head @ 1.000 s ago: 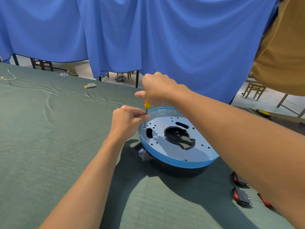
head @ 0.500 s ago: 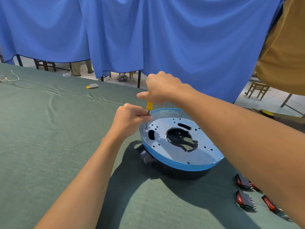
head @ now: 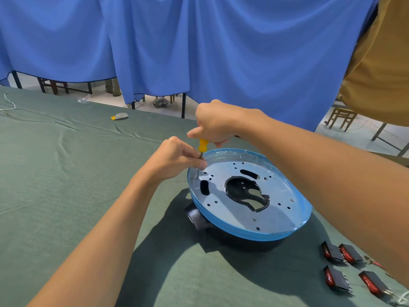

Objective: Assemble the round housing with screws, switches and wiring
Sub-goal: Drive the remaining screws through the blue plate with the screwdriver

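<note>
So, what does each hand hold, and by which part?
The right hand grips the screwdriver by its yellow handle; the left hand pinches its metal shaft.

Blue curtain [head: 221,52] hangs in folds across upper frame, hem stopping short of floor. Pale floor [head: 354,135] shows under hem and at right edge. Ochre fabric [head: 380,69] in upper right corner. Wooden stool [head: 342,117] on floor at right. Dark chair legs [head: 53,85] under curtain, upper left. Black metal leg [head: 183,105] at centre. Wrinkled green cloth [head: 55,173] covers table, fills lower frame. Bright light, hard shadows on cloth.
</note>
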A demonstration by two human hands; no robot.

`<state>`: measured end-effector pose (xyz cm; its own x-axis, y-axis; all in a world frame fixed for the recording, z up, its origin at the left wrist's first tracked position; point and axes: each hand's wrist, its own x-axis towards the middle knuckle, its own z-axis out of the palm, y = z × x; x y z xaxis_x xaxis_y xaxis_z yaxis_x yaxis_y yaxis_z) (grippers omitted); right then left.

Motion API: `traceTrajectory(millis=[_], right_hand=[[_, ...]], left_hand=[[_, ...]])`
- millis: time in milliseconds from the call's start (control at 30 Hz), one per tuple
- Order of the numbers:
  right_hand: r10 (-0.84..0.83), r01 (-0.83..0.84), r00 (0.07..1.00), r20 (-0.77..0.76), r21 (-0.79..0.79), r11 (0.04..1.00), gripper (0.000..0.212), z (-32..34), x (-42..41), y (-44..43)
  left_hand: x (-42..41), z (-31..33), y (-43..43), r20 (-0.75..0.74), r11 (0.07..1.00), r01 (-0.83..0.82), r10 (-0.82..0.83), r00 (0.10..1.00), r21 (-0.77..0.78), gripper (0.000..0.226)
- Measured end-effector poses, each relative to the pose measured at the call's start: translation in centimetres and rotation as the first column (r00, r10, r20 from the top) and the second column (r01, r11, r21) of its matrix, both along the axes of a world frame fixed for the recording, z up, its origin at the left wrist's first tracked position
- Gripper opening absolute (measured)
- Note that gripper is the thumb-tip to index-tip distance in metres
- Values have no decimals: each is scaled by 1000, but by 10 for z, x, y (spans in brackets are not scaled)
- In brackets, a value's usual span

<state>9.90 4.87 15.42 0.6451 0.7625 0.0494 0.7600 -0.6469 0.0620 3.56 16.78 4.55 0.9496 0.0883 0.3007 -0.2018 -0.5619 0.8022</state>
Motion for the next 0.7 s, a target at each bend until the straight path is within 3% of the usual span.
traceTrajectory(millis=[67,133,200,267,433,533,600,700], right_hand=[[14,-16,999,-41,-56,998,44,6,-1,-2],[81,-86,994,-72,-69,994,29,10,-3,-3],[127,-128,991,-34,-58,990,20,8,-6,0],[93,-92,996,8,-29,995,24,3,-7,4],[-45,46,999,14,-38,998,29,-1,-4,7],[55,-58,998,-44,-66,996,27,6,-6,3],[125,-127,991,-48,-37,991,15,7,-7,1],[115,-116,993,39,-1,993,27,2,-8,3]], left_hand=[[2,-2,1,-5,1000,13,-13,1000,-7,6],[2,-1,7,-43,997,81,-81,996,-22,9],[1,1,13,-113,982,185,-189,975,-47,17],[0,4,12,-149,969,235,-244,958,-75,19],[1,-4,0,-23,996,39,-42,999,-86,5],[2,-4,3,-34,997,63,-61,998,50,9],[3,-2,6,-79,992,117,-112,991,53,12],[2,-3,4,-104,990,143,-140,985,23,13]])
